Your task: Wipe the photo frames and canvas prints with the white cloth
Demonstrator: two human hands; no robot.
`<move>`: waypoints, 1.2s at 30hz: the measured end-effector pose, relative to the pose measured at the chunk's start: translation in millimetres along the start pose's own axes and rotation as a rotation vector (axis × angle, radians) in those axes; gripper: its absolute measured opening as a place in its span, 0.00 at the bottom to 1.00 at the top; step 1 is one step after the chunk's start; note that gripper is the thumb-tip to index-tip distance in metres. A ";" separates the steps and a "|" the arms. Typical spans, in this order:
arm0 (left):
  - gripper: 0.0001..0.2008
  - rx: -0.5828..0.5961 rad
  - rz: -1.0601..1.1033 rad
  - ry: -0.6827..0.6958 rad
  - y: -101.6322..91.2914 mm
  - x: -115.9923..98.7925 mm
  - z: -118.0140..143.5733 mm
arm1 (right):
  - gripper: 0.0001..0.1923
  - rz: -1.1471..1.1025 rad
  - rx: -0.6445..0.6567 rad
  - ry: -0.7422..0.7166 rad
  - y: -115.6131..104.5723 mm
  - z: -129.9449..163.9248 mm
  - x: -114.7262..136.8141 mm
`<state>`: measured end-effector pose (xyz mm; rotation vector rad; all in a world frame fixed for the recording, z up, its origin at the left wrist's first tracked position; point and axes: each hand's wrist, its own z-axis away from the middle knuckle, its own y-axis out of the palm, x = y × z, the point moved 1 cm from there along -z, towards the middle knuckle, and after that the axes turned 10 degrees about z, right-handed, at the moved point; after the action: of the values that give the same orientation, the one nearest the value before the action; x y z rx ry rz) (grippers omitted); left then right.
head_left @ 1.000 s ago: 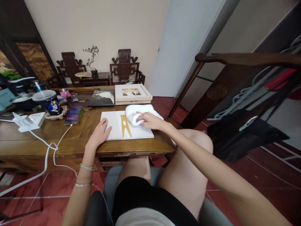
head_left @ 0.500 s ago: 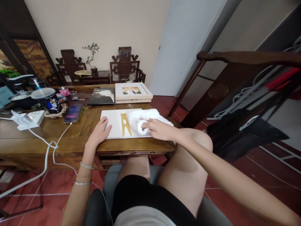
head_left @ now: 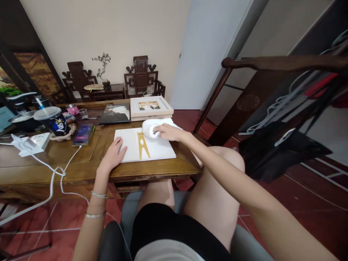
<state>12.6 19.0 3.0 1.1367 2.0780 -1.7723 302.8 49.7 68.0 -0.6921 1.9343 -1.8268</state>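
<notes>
A white flat board lies near the front edge of the wooden table. On its surface is a yellow A-shaped figure, narrow at the top with two legs. My left hand rests on the board's left edge, fingers stretched out and holding nothing. In my right hand is a bunched white towel, gripped at its near side. The towel lies over the board's upper right part and covers its far corner.
Behind the board are a framed picture and a dark panel. To the left stand a lidded cup, a phone on a charging cable and a white power strip. A wooden chair is at the right.
My right hand has moved the towel away from me and slightly left, up the board. The lower right of the board is now uncovered. My left hand stays on the left edge.
</notes>
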 end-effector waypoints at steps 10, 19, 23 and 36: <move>0.29 0.004 -0.011 0.002 0.3 -1.2 -0.5 | 0.18 -0.012 0.038 -0.076 -6.2 24.1 12.4; 0.27 -0.006 0.008 0.021 3.3 1.9 -0.2 | 0.18 -0.080 0.126 -0.151 -28.5 114.7 63.0; 0.25 -0.024 0.026 0.034 5.1 5.9 -1.7 | 0.17 -0.154 0.123 -0.131 -18.9 78.8 39.0; 0.26 -0.011 -0.002 0.006 0.8 1.6 -1.7 | 0.26 -0.141 0.027 0.032 -11.8 -87.4 46.9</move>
<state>12.5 21.1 1.9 1.1386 2.0909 -1.7584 214.5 91.7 88.7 -0.8133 1.9207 -1.9552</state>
